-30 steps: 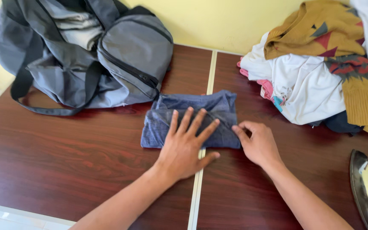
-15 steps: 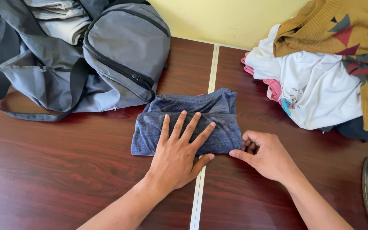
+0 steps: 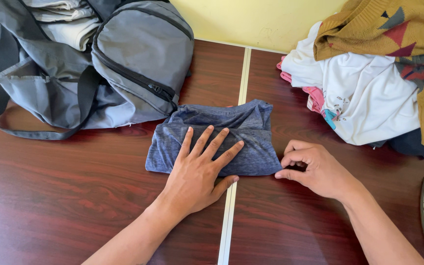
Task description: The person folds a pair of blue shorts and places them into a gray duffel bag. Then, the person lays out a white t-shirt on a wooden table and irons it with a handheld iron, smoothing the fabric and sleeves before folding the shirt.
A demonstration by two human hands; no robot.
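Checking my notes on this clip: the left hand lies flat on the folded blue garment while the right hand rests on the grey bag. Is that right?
Not quite. The head view shows the left hand flat on the folded blue garment, but the right hand is at the garment's right edge, not on the grey bag.

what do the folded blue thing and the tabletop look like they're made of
Folded blue garment: soft heathered knit, probably cotton jersey; it creases and bunches limply. Tabletop: glossy reddish wood-grain, possibly laminate or varnished veneer; the shine and streaked grain show, but which one is unclear.
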